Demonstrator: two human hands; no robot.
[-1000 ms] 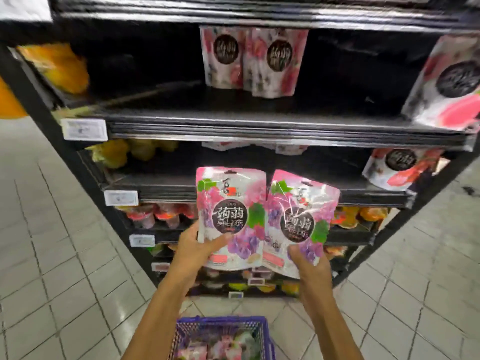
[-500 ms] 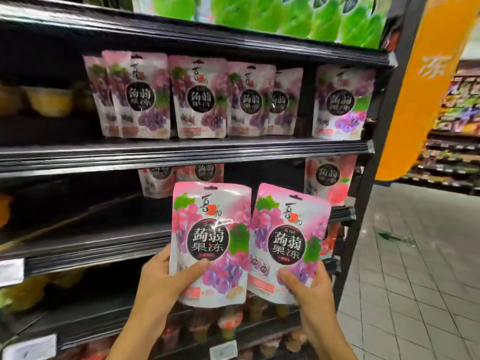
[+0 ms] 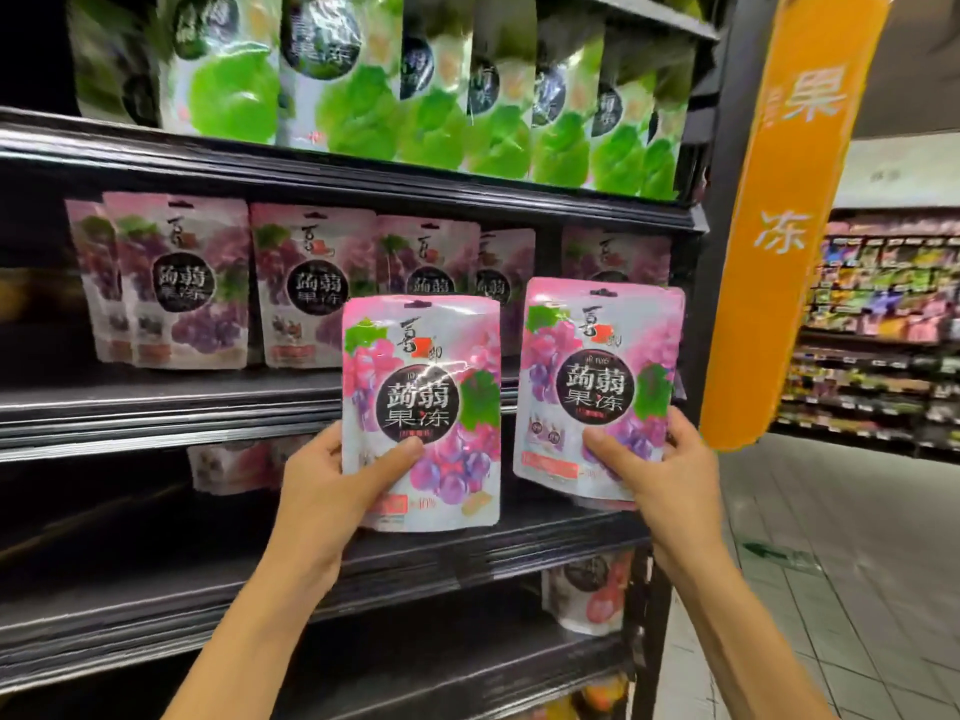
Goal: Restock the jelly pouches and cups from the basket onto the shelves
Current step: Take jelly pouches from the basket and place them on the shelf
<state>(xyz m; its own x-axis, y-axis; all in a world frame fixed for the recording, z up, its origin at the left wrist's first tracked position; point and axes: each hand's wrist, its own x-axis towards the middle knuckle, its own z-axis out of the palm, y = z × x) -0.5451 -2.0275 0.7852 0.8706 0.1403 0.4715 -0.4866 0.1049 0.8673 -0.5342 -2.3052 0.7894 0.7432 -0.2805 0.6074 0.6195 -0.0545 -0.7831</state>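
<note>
Pointing top-up: left pouch (image 3: 422, 356), right pouch (image 3: 597, 350)

The left pouch (image 3: 422, 387), gripped by the left hand (image 3: 332, 491), is glossy printed plastic film, with white glare just above the thumb. The right pouch (image 3: 597, 366), in the right hand (image 3: 660, 475), has the same slick sheen. Behind both grips the shelf edge (image 3: 208, 407) is ribbed and dully shiny. Beside the right grip the orange banner (image 3: 779, 252) looks matt.
</note>
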